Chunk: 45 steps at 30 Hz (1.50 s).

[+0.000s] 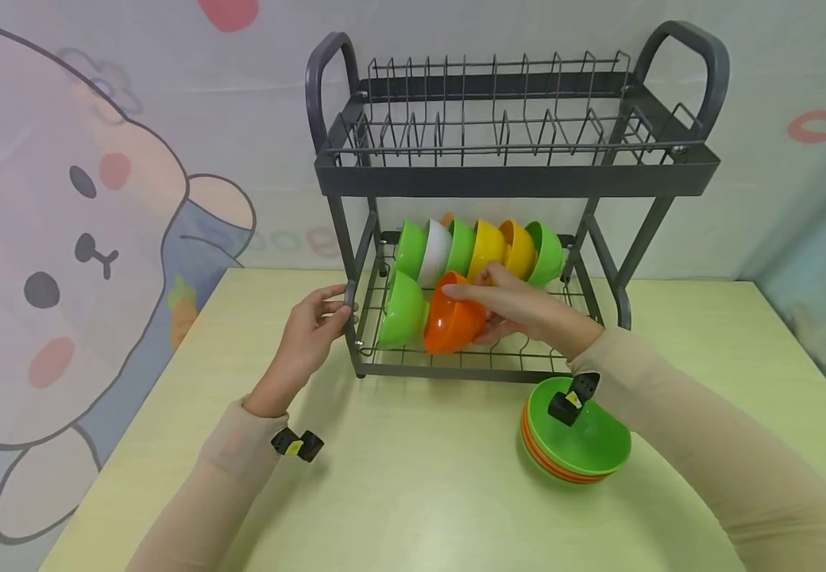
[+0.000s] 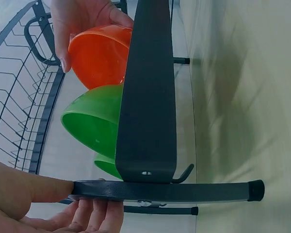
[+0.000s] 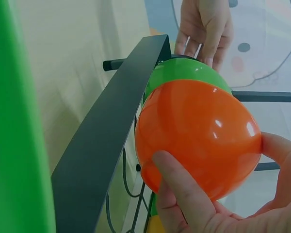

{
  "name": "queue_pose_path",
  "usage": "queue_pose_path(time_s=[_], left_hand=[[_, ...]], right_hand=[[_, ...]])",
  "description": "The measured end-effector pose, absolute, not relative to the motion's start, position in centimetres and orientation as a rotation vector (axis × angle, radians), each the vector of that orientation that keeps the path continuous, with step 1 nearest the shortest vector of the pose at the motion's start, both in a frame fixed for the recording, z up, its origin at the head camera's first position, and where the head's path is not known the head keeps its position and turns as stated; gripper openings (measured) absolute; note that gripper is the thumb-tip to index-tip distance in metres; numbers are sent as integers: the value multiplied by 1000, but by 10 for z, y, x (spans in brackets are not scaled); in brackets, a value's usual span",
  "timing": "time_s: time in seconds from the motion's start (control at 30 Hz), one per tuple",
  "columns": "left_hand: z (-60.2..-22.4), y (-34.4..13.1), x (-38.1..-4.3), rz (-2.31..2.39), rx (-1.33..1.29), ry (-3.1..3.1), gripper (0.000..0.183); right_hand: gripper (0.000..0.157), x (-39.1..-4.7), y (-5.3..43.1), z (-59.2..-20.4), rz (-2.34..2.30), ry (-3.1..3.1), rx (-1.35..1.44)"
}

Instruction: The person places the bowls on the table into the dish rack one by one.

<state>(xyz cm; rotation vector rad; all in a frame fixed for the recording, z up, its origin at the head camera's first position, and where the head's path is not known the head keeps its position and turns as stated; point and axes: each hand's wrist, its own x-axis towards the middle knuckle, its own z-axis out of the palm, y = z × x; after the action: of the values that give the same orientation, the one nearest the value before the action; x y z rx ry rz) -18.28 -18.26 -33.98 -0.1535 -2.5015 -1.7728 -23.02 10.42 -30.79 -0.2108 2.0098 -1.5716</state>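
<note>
My right hand point(image 1: 509, 306) grips an orange bowl point(image 1: 449, 322), thumb at its rim and fingers against its outside. The bowl stands on edge at the front of the rack's lower tier, right beside a green bowl point(image 1: 402, 314). In the right wrist view the orange bowl point(image 3: 199, 136) overlaps that green bowl point(image 3: 184, 73). My left hand point(image 1: 313, 326) holds the left front post of the dark metal dish rack point(image 1: 520, 181), thumb on one side and fingers on the other, as the left wrist view shows with the hand point(image 2: 53, 199) at the post point(image 2: 165, 191).
Behind, a row of green, white and yellow bowls point(image 1: 488, 246) stands on edge in the lower tier. A stack of green and orange bowls point(image 1: 599, 441) sits on the table point(image 1: 399, 477) under my right forearm. The rack's upper wire tier point(image 1: 484, 131) overhangs the lower one.
</note>
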Motion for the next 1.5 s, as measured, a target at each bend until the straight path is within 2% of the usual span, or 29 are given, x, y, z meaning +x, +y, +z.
queue_pose_path(time_s=[0.77,1.5], left_hand=[[-343,-184,-186,-1904,-80,-2429,40],[-344,-184,-186,-1897,-96,-2438,40]], right_hand=[[74,-230,70,-308,-1534,2188,-196],[67,-235,62,-322,-1537,2135,-195]])
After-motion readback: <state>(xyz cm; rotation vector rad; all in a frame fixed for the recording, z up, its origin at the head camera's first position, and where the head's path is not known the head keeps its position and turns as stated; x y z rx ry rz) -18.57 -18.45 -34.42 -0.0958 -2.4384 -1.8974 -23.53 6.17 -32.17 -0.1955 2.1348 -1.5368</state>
